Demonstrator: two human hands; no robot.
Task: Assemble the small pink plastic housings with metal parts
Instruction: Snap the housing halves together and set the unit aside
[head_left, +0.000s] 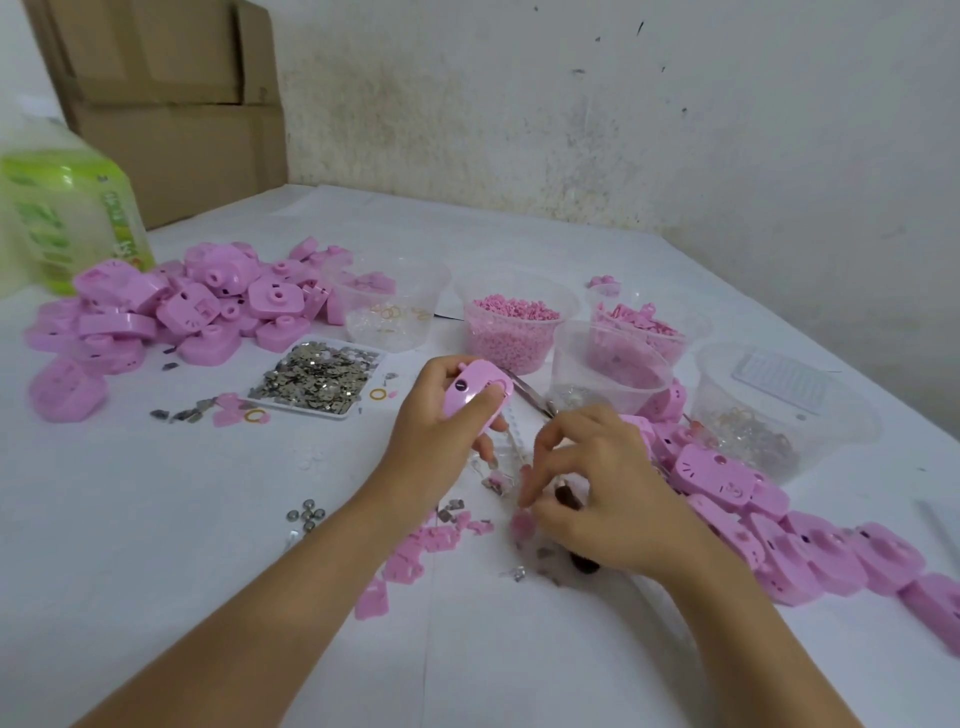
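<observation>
The white desk (234, 519) carries a heap of pink housings (156, 312) at its far left and a row of finished housings (753, 519) along its right side. Clear tubs (608, 358) stand at the back, next to a white tray (306, 409) of metal parts (317, 384). The left grip (447, 421) is clamped round one pink housing (475, 392), lifted above the desk's middle. The right grip (608, 493) curls down over a small pink piece (521, 525); it is blurred, so I cannot tell whether it pinches anything
</observation>
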